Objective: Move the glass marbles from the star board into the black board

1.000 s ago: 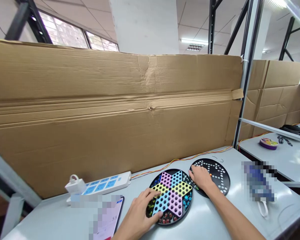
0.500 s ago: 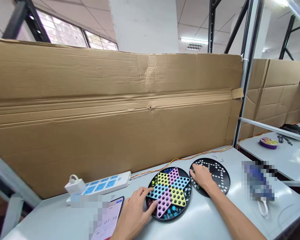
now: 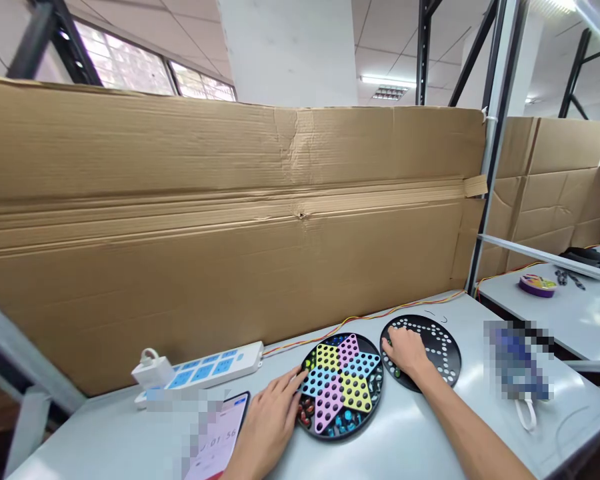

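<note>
A: Status?
B: Looks partway. Star board point(image 3: 339, 385) near surface's point(image 3: 405, 443) back edge: marbles point(image 3: 347, 421) in side pockets, star holes look unfilled. Green marble point(image 3: 397, 372) on black disc point(image 3: 437, 363), toward back right corner.
A: Grip?
B: Left hand point(image 3: 274, 417): fingers outstretched at board rim. Right hand point(image 3: 407, 350): curled over disc, can't tell.
</note>
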The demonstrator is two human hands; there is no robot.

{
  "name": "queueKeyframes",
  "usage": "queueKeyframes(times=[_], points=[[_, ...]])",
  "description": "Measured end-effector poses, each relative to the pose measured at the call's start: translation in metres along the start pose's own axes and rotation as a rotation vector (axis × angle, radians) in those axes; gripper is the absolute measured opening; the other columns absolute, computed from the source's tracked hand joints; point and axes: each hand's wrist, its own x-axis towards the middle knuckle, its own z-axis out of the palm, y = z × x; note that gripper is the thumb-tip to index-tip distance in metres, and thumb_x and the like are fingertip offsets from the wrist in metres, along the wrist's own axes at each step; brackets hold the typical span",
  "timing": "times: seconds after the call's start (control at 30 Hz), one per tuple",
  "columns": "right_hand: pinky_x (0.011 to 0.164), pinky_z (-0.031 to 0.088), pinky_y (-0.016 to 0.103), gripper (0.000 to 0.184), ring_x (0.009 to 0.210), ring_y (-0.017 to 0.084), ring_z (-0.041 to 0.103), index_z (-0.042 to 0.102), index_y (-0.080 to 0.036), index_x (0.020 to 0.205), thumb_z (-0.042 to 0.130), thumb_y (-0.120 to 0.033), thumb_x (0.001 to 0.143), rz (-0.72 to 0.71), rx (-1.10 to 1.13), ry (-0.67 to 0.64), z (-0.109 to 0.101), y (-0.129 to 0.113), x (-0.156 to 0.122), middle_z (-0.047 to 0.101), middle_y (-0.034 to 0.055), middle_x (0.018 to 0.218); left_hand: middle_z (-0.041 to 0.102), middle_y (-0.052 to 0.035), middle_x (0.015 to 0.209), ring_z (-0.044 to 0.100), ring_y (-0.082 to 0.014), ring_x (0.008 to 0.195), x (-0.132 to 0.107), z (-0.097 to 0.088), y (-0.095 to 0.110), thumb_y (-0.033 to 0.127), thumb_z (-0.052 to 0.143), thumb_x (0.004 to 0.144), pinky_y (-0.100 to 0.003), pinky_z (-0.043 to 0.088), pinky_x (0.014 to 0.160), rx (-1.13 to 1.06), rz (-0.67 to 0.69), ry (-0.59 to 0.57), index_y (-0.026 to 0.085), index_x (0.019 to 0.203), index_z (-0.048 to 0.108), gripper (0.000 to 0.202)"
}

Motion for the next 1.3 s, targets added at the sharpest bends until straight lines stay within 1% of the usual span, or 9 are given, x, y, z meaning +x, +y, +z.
queueKeyframes(times=[0.1,0.2,0.33,0.43,0.63,0.83,1.0,1.17,1.3], points=[[0.077,0.049,0.033,0.033,0.096,0.029,0.075,0.071,-0.013,0.113,0.046,-0.032,0.102,-0.008,0.000,-0.001,-0.001,-0.002,0.000,0.077,0.0178,0.104,0.072,-0.0098,0.128,0.069,-0.0285,0.112,0.000,-0.012,0.010,0.036,0.036,0.098,-0.040,0.053,0.090,0.055,-0.073,-0.012,0.026,0.130,0.067,0.046],[0.078,0.050,0.034,0.035,0.095,0.030,0.075,0.071,-0.012,0.113,0.045,-0.032,0.102,-0.011,-0.004,0.002,-0.001,-0.004,0.000,0.077,0.0190,0.104,0.076,-0.0059,0.104,0.073,-0.0248,0.092,-0.001,-0.022,0.021,0.037,0.040,0.097,-0.034,0.051,0.079,0.068,-0.180,-0.096,0.027,0.121,0.067,0.038],[0.079,0.050,0.033,0.035,0.096,0.029,0.075,0.072,-0.012,0.112,0.045,-0.034,0.103,-0.008,-0.002,0.005,0.001,-0.004,0.001,0.077,0.0191,0.104,0.075,-0.0015,0.086,0.074,-0.0249,0.085,-0.002,-0.023,0.027,0.036,0.041,0.095,-0.032,0.049,0.071,0.052,-0.210,-0.169,0.028,0.122,0.065,0.037],[0.080,0.049,0.033,0.036,0.098,0.029,0.075,0.072,-0.013,0.113,0.045,-0.034,0.104,-0.002,0.000,-0.006,0.001,-0.004,0.001,0.077,0.0196,0.105,0.078,-0.0033,0.093,0.075,-0.0251,0.090,-0.002,-0.017,0.022,0.035,0.035,0.097,-0.033,0.053,0.075,0.039,-0.192,-0.134,0.026,0.125,0.065,0.042],[0.080,0.048,0.031,0.037,0.099,0.028,0.074,0.073,-0.014,0.113,0.043,-0.035,0.106,0.018,0.007,-0.003,-0.003,-0.002,0.000,0.077,0.0185,0.106,0.075,-0.0065,0.129,0.072,-0.0268,0.115,-0.004,-0.002,0.006,0.040,0.034,0.099,-0.037,0.057,0.098,-0.037,-0.119,0.003,0.025,0.130,0.067,0.048],[0.067,0.039,0.027,0.040,0.080,0.022,0.072,0.073,-0.019,0.089,0.044,-0.041,0.106,0.109,0.211,0.101,-0.007,0.001,0.000,0.076,0.0100,0.085,0.072,-0.0075,0.136,0.068,-0.0290,0.125,-0.004,0.005,0.005,0.047,0.036,0.098,-0.045,0.053,0.109,-0.094,-0.098,-0.014,0.023,0.135,0.067,0.054],[0.060,0.032,0.026,0.051,0.058,0.015,0.054,0.057,-0.021,0.064,0.042,-0.049,0.104,0.044,0.540,0.305,0.005,-0.020,0.009,0.062,0.0018,0.061,0.073,-0.0078,0.134,0.067,-0.0297,0.124,-0.004,0.007,0.007,0.049,0.040,0.098,-0.048,0.049,0.113,-0.133,-0.083,-0.028,0.025,0.135,0.067,0.052],[0.059,0.032,0.026,0.059,0.056,0.013,0.042,0.041,-0.023,0.058,0.032,-0.062,0.101,-0.026,0.804,0.467,0.017,-0.038,0.026,0.047,-0.0021,0.055,0.072,-0.0073,0.135,0.067,-0.0294,0.124,-0.004,0.006,0.007,0.050,0.041,0.099,-0.049,0.050,0.111,-0.144,-0.068,-0.048,0.026,0.135,0.067,0.051],[0.058,0.032,0.026,0.062,0.056,0.013,0.040,0.037,-0.024,0.057,0.027,-0.068,0.099,-0.020,0.865,0.494,0.021,-0.039,0.033,0.044,-0.0027,0.054,0.074,-0.0073,0.132,0.068,-0.0289,0.123,-0.004,0.006,0.005,0.050,0.041,0.099,-0.047,0.053,0.109,-0.151,-0.063,-0.031,0.026,0.133,0.069,0.050]])
